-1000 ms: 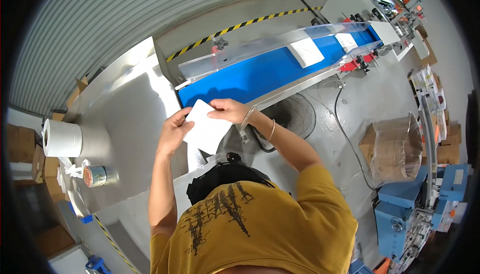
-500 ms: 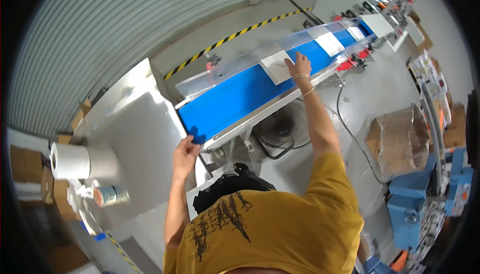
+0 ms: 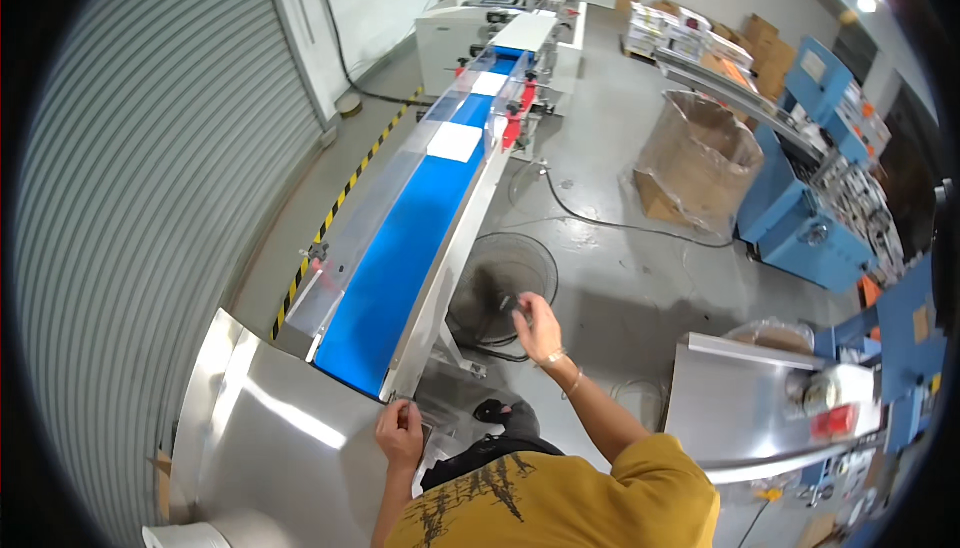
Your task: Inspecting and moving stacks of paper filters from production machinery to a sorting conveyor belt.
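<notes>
At the near end of the blue conveyor belt [image 3: 390,268], my left hand [image 3: 400,435] has its fingers drawn together at the right corner of the frame. What they pinch, if anything, is too small to make out. To the right of the conveyor, my right hand [image 3: 540,330] hangs in the air in front of a round floor fan [image 3: 535,268]. Its fingers are curled, with a small dark patch at their tips that may belong to the fan behind. Two flat white pieces lie farther up the belt, a nearer one [image 3: 455,142] and a farther one [image 3: 488,84].
A metal table [image 3: 270,458] adjoins the belt's near end. Clear guard panels [image 3: 350,273] run along its left side. To the right stand a steel worktop [image 3: 730,408], a box lined with clear plastic [image 3: 690,163] and blue machinery [image 3: 815,238]. A cable [image 3: 610,220] crosses the floor.
My view has turned right. My right hand has left the belt and moved over beside it; the white piece it touched no longer shows there. My left hand stays at the belt's near end.
</notes>
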`<state>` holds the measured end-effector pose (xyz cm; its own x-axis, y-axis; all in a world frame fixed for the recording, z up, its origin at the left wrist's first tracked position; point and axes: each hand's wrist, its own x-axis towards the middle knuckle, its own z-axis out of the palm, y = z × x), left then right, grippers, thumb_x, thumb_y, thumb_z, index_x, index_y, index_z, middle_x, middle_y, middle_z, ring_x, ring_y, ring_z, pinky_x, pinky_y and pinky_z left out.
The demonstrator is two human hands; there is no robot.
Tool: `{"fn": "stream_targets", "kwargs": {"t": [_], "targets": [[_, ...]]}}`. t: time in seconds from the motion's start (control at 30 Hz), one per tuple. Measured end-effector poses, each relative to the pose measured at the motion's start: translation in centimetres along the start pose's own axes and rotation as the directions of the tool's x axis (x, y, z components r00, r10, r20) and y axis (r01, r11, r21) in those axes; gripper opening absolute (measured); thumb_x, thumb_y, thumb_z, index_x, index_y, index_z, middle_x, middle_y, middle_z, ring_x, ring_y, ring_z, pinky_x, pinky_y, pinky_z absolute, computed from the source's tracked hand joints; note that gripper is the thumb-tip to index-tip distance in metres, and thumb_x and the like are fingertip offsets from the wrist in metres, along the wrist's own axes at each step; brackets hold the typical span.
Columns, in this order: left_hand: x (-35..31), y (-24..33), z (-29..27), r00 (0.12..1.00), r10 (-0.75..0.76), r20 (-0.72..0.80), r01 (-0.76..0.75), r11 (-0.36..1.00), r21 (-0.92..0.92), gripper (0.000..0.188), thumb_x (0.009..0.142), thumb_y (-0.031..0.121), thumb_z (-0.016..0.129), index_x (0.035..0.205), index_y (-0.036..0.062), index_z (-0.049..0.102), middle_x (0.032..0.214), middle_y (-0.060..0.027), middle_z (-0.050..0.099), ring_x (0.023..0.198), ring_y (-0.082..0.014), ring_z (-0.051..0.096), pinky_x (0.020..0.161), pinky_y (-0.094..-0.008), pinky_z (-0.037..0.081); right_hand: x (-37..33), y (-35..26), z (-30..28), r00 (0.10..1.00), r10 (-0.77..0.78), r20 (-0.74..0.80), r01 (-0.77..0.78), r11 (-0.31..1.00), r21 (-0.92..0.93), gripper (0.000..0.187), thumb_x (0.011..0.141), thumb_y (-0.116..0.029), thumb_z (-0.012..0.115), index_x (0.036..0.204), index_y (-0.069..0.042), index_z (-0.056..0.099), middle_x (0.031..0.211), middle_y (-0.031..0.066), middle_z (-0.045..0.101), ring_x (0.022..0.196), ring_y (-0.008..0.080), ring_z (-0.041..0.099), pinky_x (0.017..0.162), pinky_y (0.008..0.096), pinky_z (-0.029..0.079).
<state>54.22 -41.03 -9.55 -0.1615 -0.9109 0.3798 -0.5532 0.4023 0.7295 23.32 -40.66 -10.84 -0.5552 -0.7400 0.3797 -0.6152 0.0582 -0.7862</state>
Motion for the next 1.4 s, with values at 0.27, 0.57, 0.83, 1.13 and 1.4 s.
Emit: {"fn": "stream_targets", "kwargs": {"t": [0.27,0.57,0.83,1.13,1.4], "targets": [[0.4,-2.1,0.4,0.996,0.082,-0.018,-0.083,0.994,-0.074,0.008,0.085,0.012,0.064,0.088,0.0043,0.062,0.074,-0.0106,0.062,0.065,-0.0249,0.06,0.06,-0.0359,0.047,-21.3,5.9,-3.9,0.851,0.346,0.395,-0.199,0.908,-0.368,0.031,0.085,-0.03,0.061,0.109,-0.011,0.055,0.091,0.0144,0.068,0.081,0.0342,0.066,0.071,0.0437,0.053],[0.1,-1.1,1.5,0.969,-0.03,0.247,0.015,0.998,0.063,0.014,0.087,0.014,0.061,0.099,0.0053,0.061,0.075,-0.0108,0.061,0.066,-0.0268,0.059,0.062,-0.0384,0.046,-39.5,3.9,-8.8,0.546,0.631,0.551,-0.3,0.761,-0.574,0.037,0.083,-0.028,0.063,0.115,-0.009,0.059,0.104,0.0172,0.067,0.097,0.0353,0.063,0.082,0.0454,0.051],[-11.5,14.8,9.9,0.815,0.5,0.294,-0.349,0.828,-0.439,0.033,0.086,0.009,0.061,0.117,-0.0016,0.055,0.095,-0.0129,0.059,0.09,-0.0268,0.056,0.085,-0.0373,0.045,-51.4,1.3,-18.2,0.546,0.8,0.249,-0.672,0.596,-0.44,0.039,0.083,-0.026,0.064,0.118,-0.01,0.059,0.106,0.0176,0.066,0.101,0.0349,0.063,0.085,0.0443,0.05],[-33.8,34.4,11.5,0.47,0.82,0.327,-0.414,0.532,-0.739,0.03,0.08,0.004,0.063,0.11,-0.0001,0.06,0.103,-0.0154,0.062,0.096,-0.0328,0.058,0.087,-0.041,0.044,-72.8,-1.6,-28.7,0.293,0.951,-0.099,-0.91,0.246,-0.333,0.043,0.083,-0.033,0.065,0.118,-0.008,0.06,0.106,0.0185,0.066,0.102,0.0355,0.061,0.088,0.043,0.05],[-42.2,40.4,12.4,0.29,0.887,0.358,-0.404,0.453,-0.795,0.023,0.079,0.005,0.064,0.102,0.0036,0.062,0.102,-0.0134,0.062,0.1,-0.0319,0.056,0.089,-0.0411,0.042,-82.9,-2.1,-32.4,0.062,0.961,-0.27,-0.995,0.037,-0.097,0.046,0.084,-0.038,0.064,0.118,-0.008,0.06,0.103,0.0153,0.069,0.101,0.0328,0.063,0.089,0.0399,0.049]]}}
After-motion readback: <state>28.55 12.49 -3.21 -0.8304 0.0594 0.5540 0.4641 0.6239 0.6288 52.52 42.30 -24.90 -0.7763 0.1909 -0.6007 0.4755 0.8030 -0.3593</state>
